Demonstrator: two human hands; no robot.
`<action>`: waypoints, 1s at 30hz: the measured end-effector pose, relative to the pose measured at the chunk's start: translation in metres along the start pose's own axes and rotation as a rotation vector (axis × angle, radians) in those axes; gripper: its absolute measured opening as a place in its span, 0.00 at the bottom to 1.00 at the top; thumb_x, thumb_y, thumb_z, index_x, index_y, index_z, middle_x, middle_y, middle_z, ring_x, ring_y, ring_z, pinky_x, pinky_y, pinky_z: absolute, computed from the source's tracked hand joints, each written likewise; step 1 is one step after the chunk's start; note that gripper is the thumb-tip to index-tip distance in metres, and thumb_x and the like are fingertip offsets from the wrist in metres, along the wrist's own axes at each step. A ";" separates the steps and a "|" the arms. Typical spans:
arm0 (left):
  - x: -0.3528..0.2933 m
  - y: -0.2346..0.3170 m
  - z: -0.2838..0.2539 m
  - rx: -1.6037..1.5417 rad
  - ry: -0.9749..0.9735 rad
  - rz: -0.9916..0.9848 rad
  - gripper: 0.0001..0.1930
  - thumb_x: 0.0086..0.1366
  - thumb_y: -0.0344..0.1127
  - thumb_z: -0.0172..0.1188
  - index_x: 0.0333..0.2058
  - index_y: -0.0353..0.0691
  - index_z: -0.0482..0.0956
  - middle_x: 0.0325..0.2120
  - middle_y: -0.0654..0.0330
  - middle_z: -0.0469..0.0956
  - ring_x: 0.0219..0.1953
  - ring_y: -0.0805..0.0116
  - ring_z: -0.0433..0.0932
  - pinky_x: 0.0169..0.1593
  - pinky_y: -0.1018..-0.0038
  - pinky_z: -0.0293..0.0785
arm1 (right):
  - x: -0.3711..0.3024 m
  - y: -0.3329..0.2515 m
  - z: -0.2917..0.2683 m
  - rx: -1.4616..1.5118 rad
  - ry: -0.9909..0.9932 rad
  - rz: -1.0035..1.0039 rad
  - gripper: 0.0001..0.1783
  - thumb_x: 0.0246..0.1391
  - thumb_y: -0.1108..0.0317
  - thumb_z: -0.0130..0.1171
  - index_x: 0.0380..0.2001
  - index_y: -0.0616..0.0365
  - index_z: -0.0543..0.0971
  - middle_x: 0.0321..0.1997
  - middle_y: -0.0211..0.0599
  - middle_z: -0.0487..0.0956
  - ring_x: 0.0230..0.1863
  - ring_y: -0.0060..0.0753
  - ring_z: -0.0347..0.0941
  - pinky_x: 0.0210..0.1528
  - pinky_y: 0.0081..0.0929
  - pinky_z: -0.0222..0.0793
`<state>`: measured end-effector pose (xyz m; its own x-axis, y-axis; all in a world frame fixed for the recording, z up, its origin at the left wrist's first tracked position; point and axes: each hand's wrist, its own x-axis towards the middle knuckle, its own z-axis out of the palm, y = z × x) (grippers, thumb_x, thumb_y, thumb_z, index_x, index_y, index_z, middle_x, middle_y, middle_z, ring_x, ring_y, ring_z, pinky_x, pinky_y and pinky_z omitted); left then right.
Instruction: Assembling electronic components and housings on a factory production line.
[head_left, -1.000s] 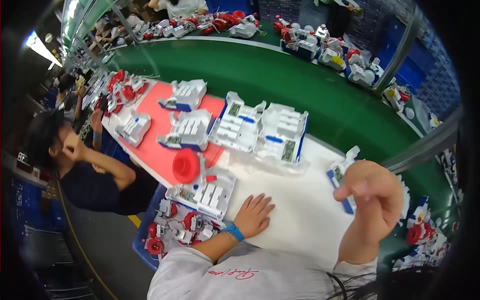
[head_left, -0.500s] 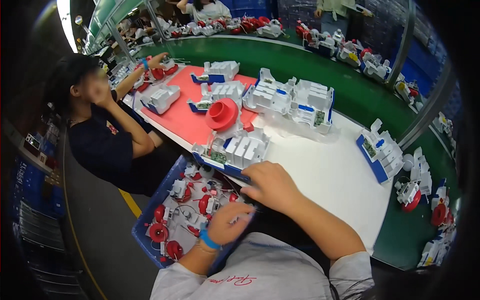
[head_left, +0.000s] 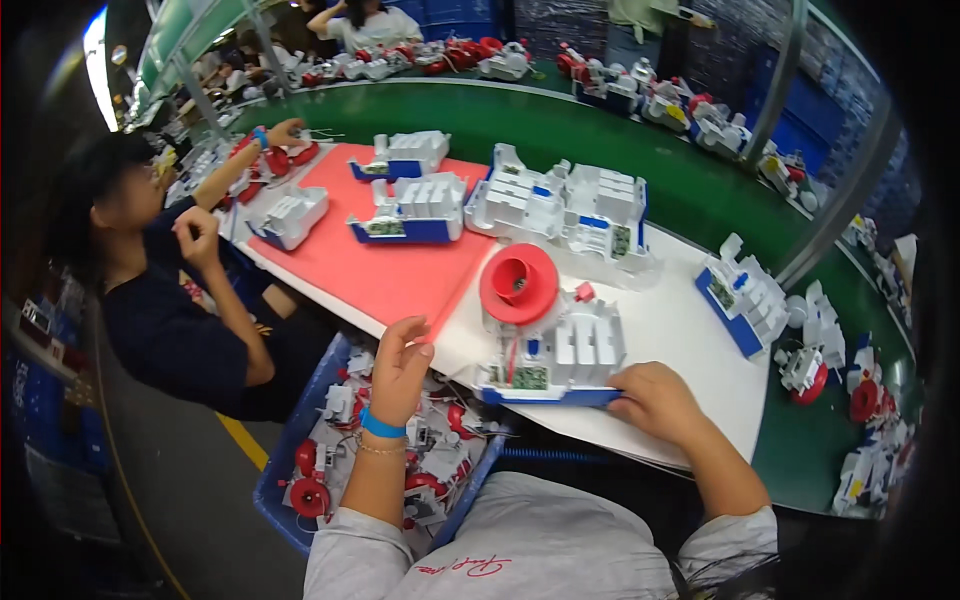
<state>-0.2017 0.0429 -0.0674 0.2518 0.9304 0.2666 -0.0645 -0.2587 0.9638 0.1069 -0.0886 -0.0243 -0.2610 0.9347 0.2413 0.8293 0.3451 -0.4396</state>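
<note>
My right hand [head_left: 655, 400] has its thumb and fingers closed on the near right corner of a white and blue plastic housing [head_left: 588, 345]. This housing lies at the front edge of the table, its battery-like white compartments and a green circuit board [head_left: 528, 377] facing up. A red round part with a raised funnel-like ring [head_left: 519, 284] sits at its far left, and a small red block [head_left: 584, 292] is beside that. My left hand [head_left: 402, 370] is held up left of the housing, apart from it, fingers loosely spread with nothing in them.
Several similar housings [head_left: 410, 205] stand on the red mat [head_left: 400, 280] and white tabletop [head_left: 700, 380]. Below the table's left edge is a blue bin [head_left: 275, 480] of red and white parts. A co-worker [head_left: 170, 290] sits at the left. A green conveyor [head_left: 470, 110] carrying assemblies curves behind.
The housing with the red ring has slid right, off the red mat, with my right hand at its corner. My left hand has risen from over the bin to the table edge.
</note>
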 end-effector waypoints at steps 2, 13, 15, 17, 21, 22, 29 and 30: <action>0.006 -0.001 0.019 -0.030 -0.066 -0.011 0.19 0.57 0.26 0.52 0.49 0.36 0.65 0.46 0.58 0.65 0.48 0.69 0.66 0.48 0.76 0.65 | -0.027 0.014 -0.016 -0.018 -0.020 0.065 0.14 0.37 0.65 0.62 0.31 0.55 0.76 0.28 0.35 0.75 0.34 0.40 0.70 0.39 0.33 0.64; 0.020 0.018 0.106 0.074 -0.464 0.117 0.20 0.55 0.27 0.54 0.48 0.36 0.66 0.49 0.54 0.64 0.50 0.65 0.65 0.50 0.71 0.65 | -0.110 0.054 -0.056 -0.011 0.058 0.283 0.13 0.35 0.70 0.62 0.29 0.56 0.75 0.32 0.35 0.74 0.37 0.40 0.70 0.41 0.31 0.65; 0.008 0.013 0.102 0.031 -0.446 0.074 0.20 0.55 0.27 0.54 0.48 0.35 0.66 0.48 0.55 0.64 0.50 0.65 0.65 0.51 0.71 0.65 | -0.113 0.056 -0.055 0.013 0.061 0.302 0.13 0.35 0.70 0.62 0.30 0.56 0.75 0.32 0.35 0.74 0.37 0.40 0.70 0.40 0.31 0.65; -0.010 0.013 0.100 -0.044 -0.331 0.002 0.15 0.56 0.26 0.53 0.43 0.32 0.69 0.44 0.55 0.67 0.45 0.69 0.68 0.47 0.74 0.66 | -0.114 0.056 -0.054 0.041 0.062 0.313 0.13 0.35 0.71 0.62 0.30 0.56 0.75 0.32 0.36 0.74 0.37 0.40 0.70 0.39 0.30 0.65; -0.059 0.006 0.082 -0.056 -0.382 -0.155 0.03 0.57 0.26 0.53 0.29 0.33 0.72 0.28 0.60 0.71 0.30 0.75 0.69 0.36 0.81 0.65 | -0.118 0.059 -0.057 0.107 0.075 0.311 0.13 0.36 0.73 0.61 0.31 0.57 0.75 0.33 0.37 0.73 0.36 0.40 0.69 0.38 0.29 0.66; -0.072 -0.002 0.079 -0.037 -0.411 -0.161 0.02 0.57 0.26 0.53 0.28 0.33 0.73 0.26 0.61 0.70 0.30 0.75 0.69 0.35 0.81 0.65 | -0.117 0.061 -0.055 0.104 0.094 0.297 0.13 0.36 0.74 0.61 0.31 0.57 0.74 0.33 0.37 0.73 0.36 0.40 0.69 0.38 0.28 0.66; -0.087 0.017 0.084 -0.040 -0.378 -0.037 0.11 0.52 0.27 0.57 0.37 0.34 0.72 0.32 0.57 0.71 0.31 0.71 0.70 0.38 0.77 0.66 | -0.119 0.066 -0.057 0.098 0.094 0.311 0.14 0.37 0.77 0.59 0.33 0.56 0.74 0.35 0.37 0.71 0.37 0.40 0.69 0.38 0.27 0.66; -0.075 0.019 0.082 0.100 -0.408 0.140 0.19 0.50 0.28 0.58 0.42 0.34 0.68 0.38 0.55 0.70 0.37 0.68 0.70 0.44 0.73 0.65 | -0.118 0.066 -0.056 0.112 0.102 0.306 0.14 0.37 0.77 0.59 0.33 0.57 0.74 0.36 0.37 0.71 0.37 0.40 0.69 0.38 0.27 0.66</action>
<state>-0.1431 -0.0532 -0.0692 0.6091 0.7111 0.3512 -0.0364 -0.4173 0.9080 0.2202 -0.1811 -0.0333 0.0472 0.9850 0.1663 0.8007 0.0622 -0.5958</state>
